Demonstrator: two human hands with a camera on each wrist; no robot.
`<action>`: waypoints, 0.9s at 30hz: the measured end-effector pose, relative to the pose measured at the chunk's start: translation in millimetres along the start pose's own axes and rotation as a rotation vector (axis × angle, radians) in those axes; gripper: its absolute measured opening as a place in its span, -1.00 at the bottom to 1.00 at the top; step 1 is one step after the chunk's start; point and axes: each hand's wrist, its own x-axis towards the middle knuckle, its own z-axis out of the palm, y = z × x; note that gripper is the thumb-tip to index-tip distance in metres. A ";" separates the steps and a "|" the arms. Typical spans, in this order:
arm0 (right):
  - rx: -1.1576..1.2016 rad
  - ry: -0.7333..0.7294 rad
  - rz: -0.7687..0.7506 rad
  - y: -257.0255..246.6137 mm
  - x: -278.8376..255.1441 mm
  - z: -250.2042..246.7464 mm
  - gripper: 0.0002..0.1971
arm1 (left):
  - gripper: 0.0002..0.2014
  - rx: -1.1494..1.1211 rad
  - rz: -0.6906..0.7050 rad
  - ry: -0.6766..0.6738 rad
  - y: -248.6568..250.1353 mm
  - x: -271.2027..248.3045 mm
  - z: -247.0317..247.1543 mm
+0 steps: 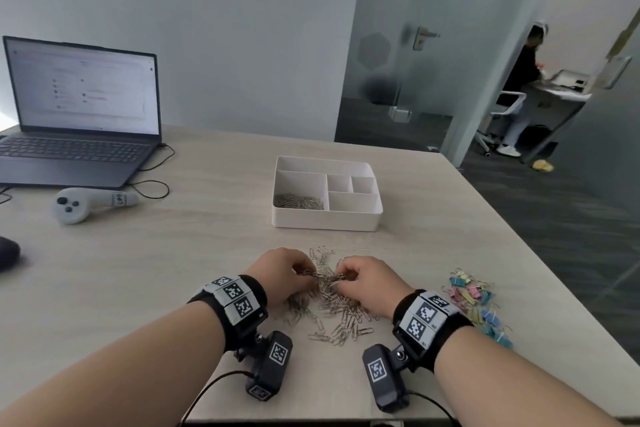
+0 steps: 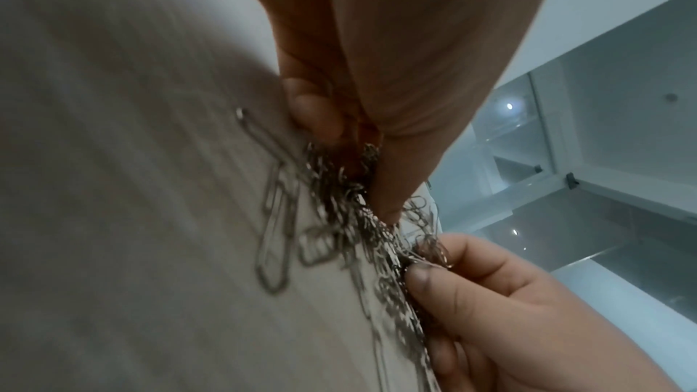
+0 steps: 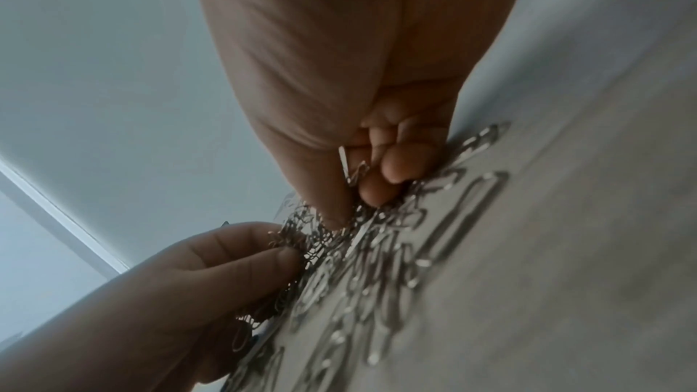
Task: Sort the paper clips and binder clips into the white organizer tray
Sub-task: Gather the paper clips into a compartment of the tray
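Observation:
A pile of silver paper clips [image 1: 332,305] lies on the table in front of me. My left hand [image 1: 287,274] and right hand [image 1: 360,277] meet over it, each pinching a bunch of tangled clips [image 1: 323,276] between thumb and curled fingers. In the left wrist view my left hand [image 2: 358,178] grips clips [image 2: 339,190] against the table. In the right wrist view my right hand [image 3: 362,190] pinches clips [image 3: 354,172]. The white organizer tray [image 1: 325,218] stands beyond, with paper clips [image 1: 299,202] in its near left compartment. Pastel binder clips [image 1: 474,298] lie to the right.
An open laptop [image 1: 79,114] sits at the back left with a cable trailing beside it. A grey handheld controller [image 1: 86,204] lies before it. A dark object [image 1: 7,253] shows at the left edge. The table's right edge [image 1: 540,253] runs near the binder clips.

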 end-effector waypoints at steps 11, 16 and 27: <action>0.448 -0.021 0.021 -10.5 34.1 -5.4 -0.86 | -0.91 -0.390 -0.068 0.179 -25.7 21.5 -13.6; 0.584 0.012 -0.033 -25.8 64.5 -12.7 -0.83 | -0.92 -0.513 -0.065 0.210 -32.4 22.7 -10.6; 0.427 0.187 0.016 -75.5 159.2 -30.9 -0.81 | -0.94 -0.462 0.028 0.188 -38.9 23.3 -9.4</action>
